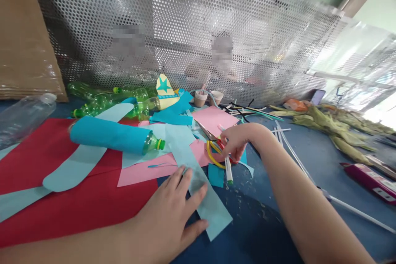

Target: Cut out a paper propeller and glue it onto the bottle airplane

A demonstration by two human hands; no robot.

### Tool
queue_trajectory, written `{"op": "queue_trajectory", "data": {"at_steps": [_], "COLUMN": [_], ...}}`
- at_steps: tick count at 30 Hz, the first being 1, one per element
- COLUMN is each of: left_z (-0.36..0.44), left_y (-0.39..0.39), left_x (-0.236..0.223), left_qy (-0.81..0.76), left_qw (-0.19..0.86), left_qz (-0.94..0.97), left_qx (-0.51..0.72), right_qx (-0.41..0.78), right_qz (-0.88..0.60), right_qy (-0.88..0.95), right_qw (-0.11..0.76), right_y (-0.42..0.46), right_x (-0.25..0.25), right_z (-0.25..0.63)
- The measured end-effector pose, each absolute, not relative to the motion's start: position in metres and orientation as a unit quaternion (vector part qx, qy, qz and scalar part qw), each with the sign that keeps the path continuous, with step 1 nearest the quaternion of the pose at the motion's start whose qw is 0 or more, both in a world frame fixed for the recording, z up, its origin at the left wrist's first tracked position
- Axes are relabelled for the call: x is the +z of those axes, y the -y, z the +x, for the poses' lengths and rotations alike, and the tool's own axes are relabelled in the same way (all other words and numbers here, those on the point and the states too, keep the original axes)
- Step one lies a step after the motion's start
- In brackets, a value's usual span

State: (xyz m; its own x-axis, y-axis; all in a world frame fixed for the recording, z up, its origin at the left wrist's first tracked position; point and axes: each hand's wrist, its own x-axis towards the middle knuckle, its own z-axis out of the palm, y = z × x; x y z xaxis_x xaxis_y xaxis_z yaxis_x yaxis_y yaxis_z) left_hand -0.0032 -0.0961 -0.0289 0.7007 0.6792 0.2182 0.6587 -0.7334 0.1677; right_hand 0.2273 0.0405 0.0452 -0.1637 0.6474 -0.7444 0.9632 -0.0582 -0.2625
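Observation:
My left hand (168,218) lies flat with fingers spread, pressing on a light blue paper strip (213,210) near the table's front. My right hand (236,140) is stretched forward, fingers curled down onto a pair of scissors with yellow and red handles (213,154); beside them a white marker pen (228,169) lies under the hand. Whether the fingers grip the scissors or the pen I cannot make out. A green plastic bottle wrapped in blue paper (114,135) lies on its side to the left, on red paper (77,202) and pink paper (142,171).
Bare green bottles (105,103), a star-marked paper piece (165,90) and two small cups (207,98) sit at the back by a perforated metal screen (198,29). A clear bottle (24,115) lies far left. Straws (293,152), dried husks (334,132) and a purple box (369,179) are on the right.

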Motion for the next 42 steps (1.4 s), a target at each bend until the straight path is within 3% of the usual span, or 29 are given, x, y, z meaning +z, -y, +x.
{"op": "queue_trajectory", "data": {"at_steps": [4, 7, 12, 14, 17, 20, 23, 28, 32, 42], "left_z": [-0.009, -0.011, -0.012, -0.012, -0.014, -0.017, -0.019, -0.018, -0.019, -0.021], "left_y": [0.102, 0.100, 0.100, 0.104, 0.111, 0.112, 0.107, 0.102, 0.100, 0.098], "left_x": [-0.038, -0.045, -0.054, -0.053, -0.046, -0.040, -0.038, -0.042, -0.044, -0.055], "left_qy": [-0.376, -0.387, -0.348, -0.352, -0.370, -0.335, -0.322, -0.312, -0.294, -0.279], "left_qw": [0.054, 0.078, 0.106, 0.112, 0.114, 0.126, 0.132, 0.102, 0.068, -0.015], "left_qz": [0.910, 0.899, 0.909, 0.905, 0.898, 0.917, 0.923, 0.933, 0.944, 0.949], "left_qx": [0.165, 0.191, 0.206, 0.212, 0.208, 0.176, 0.163, 0.150, 0.135, 0.145], "right_qx": [-0.387, -0.382, -0.422, -0.514, -0.653, -0.732, -0.727, -0.661, -0.532, -0.486], "right_qz": [0.594, 0.555, 0.448, 0.395, 0.301, 0.265, 0.290, 0.379, 0.476, 0.537], "right_qy": [-0.677, -0.728, -0.784, -0.724, -0.621, -0.558, -0.533, -0.515, -0.532, -0.536], "right_qw": [0.197, 0.126, -0.082, -0.236, -0.311, -0.288, -0.321, -0.393, -0.455, -0.434], "right_y": [-0.041, -0.042, -0.026, -0.011, 0.018, 0.045, 0.063, 0.075, 0.075, 0.067], "right_x": [0.041, 0.053, 0.071, 0.064, 0.035, 0.000, -0.024, -0.030, -0.030, -0.030], "right_z": [0.220, 0.227, 0.237, 0.233, 0.221, 0.206, 0.195, 0.190, 0.189, 0.192]}}
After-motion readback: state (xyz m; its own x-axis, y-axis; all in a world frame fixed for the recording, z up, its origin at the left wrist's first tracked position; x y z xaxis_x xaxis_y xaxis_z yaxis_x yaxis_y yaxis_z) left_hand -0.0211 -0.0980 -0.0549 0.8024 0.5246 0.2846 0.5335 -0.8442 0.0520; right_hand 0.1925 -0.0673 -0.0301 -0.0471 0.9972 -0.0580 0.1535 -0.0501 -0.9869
